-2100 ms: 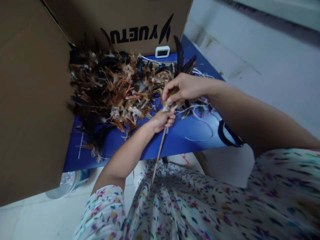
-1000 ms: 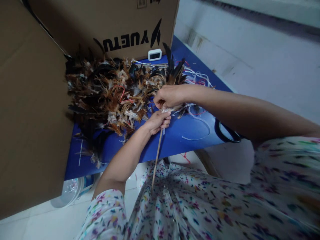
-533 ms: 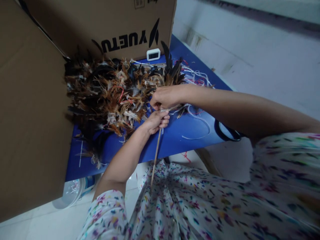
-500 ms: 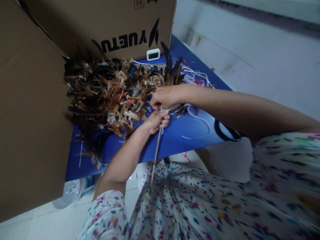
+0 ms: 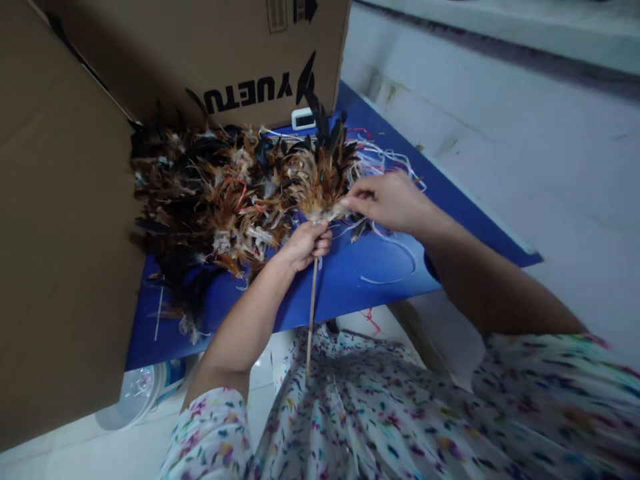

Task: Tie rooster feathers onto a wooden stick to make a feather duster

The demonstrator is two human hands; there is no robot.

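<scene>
My left hand (image 5: 306,245) is closed around a thin wooden stick (image 5: 312,310) at the base of a tuft of brown and black feathers (image 5: 323,177). The stick's lower end reaches down to my patterned clothing. Beside the tuft's pale lower edge, my right hand (image 5: 393,203) has thumb and fingers pinched together. What lies in that pinch is too small to make out. A thin white string (image 5: 345,231) runs out to the right from near my left hand. To the left, a heap of brown, black and whitish feather bunches (image 5: 215,193) covers much of the blue tabletop (image 5: 400,250).
Large cardboard boxes (image 5: 65,220) stand at the left and back. A small white digital display (image 5: 303,119) sits before the rear box. White and pink strings (image 5: 385,160) lie at the right near the wall (image 5: 500,133). Below the table is a clear bucket (image 5: 133,397).
My right hand has moved right, away from my left hand, and more of the feather tuft now shows. My left hand keeps its hold on the stick. The view has shifted slightly.
</scene>
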